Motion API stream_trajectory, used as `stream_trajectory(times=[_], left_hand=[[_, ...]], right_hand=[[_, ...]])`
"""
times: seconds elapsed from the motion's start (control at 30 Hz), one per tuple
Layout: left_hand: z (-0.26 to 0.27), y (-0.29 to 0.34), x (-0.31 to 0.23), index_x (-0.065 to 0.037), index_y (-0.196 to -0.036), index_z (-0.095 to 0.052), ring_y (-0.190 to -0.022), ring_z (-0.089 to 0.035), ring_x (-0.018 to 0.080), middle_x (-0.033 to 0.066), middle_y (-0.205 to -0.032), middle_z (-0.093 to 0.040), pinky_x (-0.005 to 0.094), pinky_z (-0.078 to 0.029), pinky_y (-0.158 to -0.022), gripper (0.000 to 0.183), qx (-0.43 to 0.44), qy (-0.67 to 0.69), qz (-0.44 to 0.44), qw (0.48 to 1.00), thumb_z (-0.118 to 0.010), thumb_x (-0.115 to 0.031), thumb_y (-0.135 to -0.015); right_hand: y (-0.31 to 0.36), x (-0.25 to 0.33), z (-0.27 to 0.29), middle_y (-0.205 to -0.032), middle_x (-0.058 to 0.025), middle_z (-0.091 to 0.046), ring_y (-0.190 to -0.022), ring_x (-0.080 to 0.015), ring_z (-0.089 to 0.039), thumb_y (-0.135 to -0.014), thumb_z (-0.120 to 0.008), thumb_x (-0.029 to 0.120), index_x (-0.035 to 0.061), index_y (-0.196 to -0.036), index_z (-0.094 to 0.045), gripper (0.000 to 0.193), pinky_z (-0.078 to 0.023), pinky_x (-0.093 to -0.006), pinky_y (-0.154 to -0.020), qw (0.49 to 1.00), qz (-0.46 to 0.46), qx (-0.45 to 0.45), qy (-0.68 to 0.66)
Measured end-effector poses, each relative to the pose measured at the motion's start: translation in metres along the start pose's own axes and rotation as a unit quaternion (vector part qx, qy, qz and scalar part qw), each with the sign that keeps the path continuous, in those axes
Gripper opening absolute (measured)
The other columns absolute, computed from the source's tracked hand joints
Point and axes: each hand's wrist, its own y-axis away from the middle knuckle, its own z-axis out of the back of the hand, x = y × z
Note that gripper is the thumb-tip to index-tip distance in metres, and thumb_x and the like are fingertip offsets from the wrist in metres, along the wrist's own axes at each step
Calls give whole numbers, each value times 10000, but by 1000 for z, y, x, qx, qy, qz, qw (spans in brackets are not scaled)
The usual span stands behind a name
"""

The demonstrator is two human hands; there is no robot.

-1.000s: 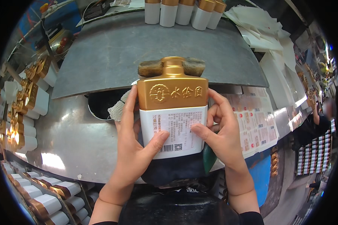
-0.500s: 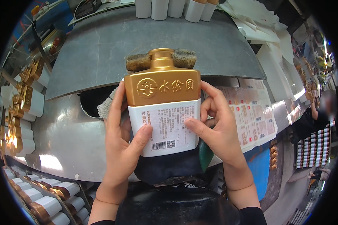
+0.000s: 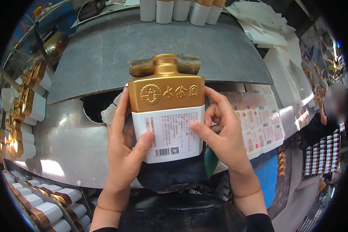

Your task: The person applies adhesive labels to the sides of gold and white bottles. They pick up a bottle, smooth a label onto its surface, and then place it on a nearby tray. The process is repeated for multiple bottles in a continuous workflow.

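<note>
A flat, broad-shouldered bottle (image 3: 167, 94), gold on its neck and upper part and white below, is held upright between both hands. My left hand (image 3: 125, 139) grips its left side, the thumb lying on the printed label (image 3: 170, 135). On the other side my right hand (image 3: 222, 129) is closed round the edge, its thumb pressing the label's right part. The fingers behind the bottle are partly hidden. Just behind the neck lies a worn, brownish roll (image 3: 142, 66) on the grey board. Beneath the bottle is a dark cloth (image 3: 174, 174) over my lap.
Several bottles (image 3: 165, 11) stand at the back of the grey board (image 3: 104, 50). Sheets of printed labels (image 3: 259, 120) lie to the right, with white paper (image 3: 278, 73) beyond. A dark bowl (image 3: 94, 104) with a grey cloth (image 3: 111, 110) sits left. Bottles (image 3: 46, 212) fill racks at lower left.
The bottle's neck tilts slightly and sits a little lower in view. Both hands keep their hold. The person at the far right has shifted a little.
</note>
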Motion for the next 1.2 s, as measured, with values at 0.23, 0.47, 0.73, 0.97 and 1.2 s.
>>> stream_trajectory(times=[0.23,0.47,0.73,0.97,1.2], left_hand=[[1,2,-2,32,-1511,-144,-1345,-396,286,199,-1492,-313,383,-321,-1113,762,5,1,17,1000,-593,-63,-902],[0,2,1,36,-1510,-144,-1312,-435,289,204,-1469,-339,388,-351,-1093,764,0,10,5,1000,-594,-78,-904],[1,2,0,35,-1509,-152,-1316,-428,277,201,-1451,-353,400,-362,-1088,784,-1,23,8,1000,-612,-80,-886],[8,15,8,-6,-1524,-99,-1397,-305,271,185,-1520,-225,428,-298,-1146,977,41,-23,4,999,-710,-52,-763],[10,19,4,-10,-1526,-102,-1401,-299,274,182,-1526,-222,403,-269,-1152,965,50,-16,32,998,-700,-41,-769]], right_hand=[[2,2,0,-758,26,-433,-733,-50,-468,-826,-724,77,-14,-1385,-425,640,-440,-195,-675,1000,4,-2,28],[2,-3,-1,-756,25,-442,-731,-54,-473,-831,-720,85,-13,-1383,-429,631,-441,-207,-677,1000,14,-3,13],[-37,-20,61,-667,34,-554,-535,-12,-495,-985,-485,451,-24,-1204,-584,532,-388,-146,-500,999,37,-16,-11],[-14,8,92,-1027,-64,-622,-938,-113,-599,-910,-653,190,-18,-1207,-557,376,-477,-235,-846,990,48,-129,15],[6,46,21,-847,-127,-660,-736,-270,-633,-711,-784,39,28,-1106,-674,410,-513,-345,-676,897,277,116,324]])
